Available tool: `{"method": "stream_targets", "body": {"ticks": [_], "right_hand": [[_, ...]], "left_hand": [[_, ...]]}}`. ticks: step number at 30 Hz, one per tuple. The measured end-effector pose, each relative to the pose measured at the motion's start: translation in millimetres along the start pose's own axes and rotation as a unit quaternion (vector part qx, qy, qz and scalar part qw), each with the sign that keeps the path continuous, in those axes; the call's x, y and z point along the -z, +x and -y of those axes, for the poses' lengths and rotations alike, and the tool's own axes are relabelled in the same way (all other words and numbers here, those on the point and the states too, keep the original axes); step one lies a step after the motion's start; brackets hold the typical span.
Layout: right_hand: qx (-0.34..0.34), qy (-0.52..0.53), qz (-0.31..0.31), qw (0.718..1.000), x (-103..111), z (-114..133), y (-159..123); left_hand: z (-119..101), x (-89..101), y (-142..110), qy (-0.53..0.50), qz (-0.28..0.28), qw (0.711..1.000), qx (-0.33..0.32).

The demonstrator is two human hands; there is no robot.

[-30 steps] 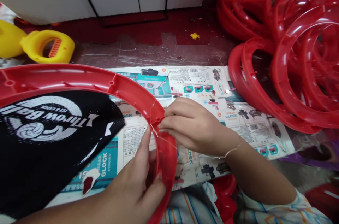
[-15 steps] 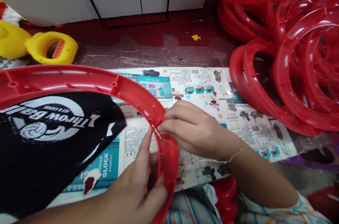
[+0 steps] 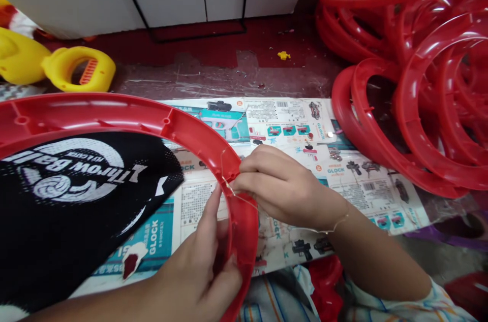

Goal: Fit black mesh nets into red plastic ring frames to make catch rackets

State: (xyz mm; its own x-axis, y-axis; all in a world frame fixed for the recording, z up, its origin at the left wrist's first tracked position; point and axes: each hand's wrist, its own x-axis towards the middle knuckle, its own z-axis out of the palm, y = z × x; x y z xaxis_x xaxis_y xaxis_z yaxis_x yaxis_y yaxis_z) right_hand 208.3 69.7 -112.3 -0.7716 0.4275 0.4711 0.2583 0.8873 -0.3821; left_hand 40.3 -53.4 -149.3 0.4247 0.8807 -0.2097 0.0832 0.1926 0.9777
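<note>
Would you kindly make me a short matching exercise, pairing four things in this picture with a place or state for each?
Things:
1. Left hand
2. Black cloth
3. Yellow handle
4. Pile of red rings

Places and states:
A. At the upper right
B. Gripping a single red ring
C. At the upper left
D. Printed with white lettering

Pairs: 1-B, 2-D, 3-C, 4-A.

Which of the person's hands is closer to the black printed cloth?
Left. The left hand holds the red ring just right of the black cloth; the right hand is farther right, at the ring's rim.
</note>
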Motion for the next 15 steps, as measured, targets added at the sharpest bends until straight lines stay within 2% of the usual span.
{"method": "stream_targets", "body": {"ticks": [3,9,15], "right_hand": [[0.002,-0.002,-0.003,1.0,0,-1,0],[0.015,0.001,-0.014,1.0,-1,-1,-1],[-0.004,0.011,0.018,1.0,0,-3,0]], "left_hand": [[0,-1.0,1,0.0,-0.009,1.0,0.017],[3,-3.2,2,-0.005,0.0,1.0,-0.011],[11,-1.0,-2,0.01,0.026,0.999,0.017]]}}
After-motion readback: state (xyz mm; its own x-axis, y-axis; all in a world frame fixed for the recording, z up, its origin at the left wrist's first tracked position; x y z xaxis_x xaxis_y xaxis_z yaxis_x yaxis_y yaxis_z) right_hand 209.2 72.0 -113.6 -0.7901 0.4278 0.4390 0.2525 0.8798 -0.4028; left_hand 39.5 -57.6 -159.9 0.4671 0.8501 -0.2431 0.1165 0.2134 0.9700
